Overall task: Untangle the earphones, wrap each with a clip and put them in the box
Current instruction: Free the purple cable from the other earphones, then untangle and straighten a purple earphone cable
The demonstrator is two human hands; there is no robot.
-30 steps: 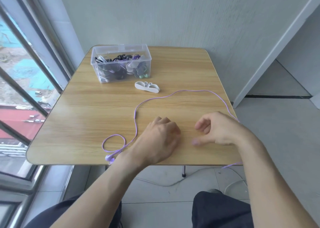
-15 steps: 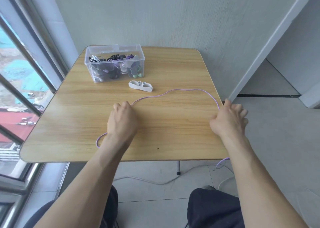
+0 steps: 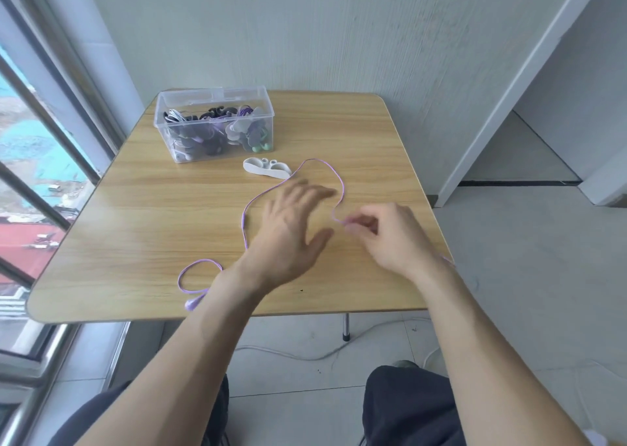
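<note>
A purple earphone cable (image 3: 271,189) lies strung across the wooden table (image 3: 142,228). It makes a small loop near the near-left edge, where a purple earbud (image 3: 192,303) rests at the table's rim, then runs up the middle, arches toward the far side beside a white cable clip (image 3: 267,167), and bends back down to the right hand (image 3: 386,238). The right hand's fingers are curled, and its thumb and forefinger pinch the cable at the end of that bend. A short bit of purple cable also shows at the table's right edge, beside the right wrist. The left hand (image 3: 291,235) hovers flat over the middle of the table with its fingers spread and straight, blurred at the tips, holding nothing; the cable passes just left of it. At the far-left of the table stands a clear plastic box (image 3: 213,99), without a lid, filled with bundled earphones in black, white, purple and green. The white clip lies just near-right of the box, apart from it. A pale cord (image 3: 288,354) trails on the floor beneath the table
</note>
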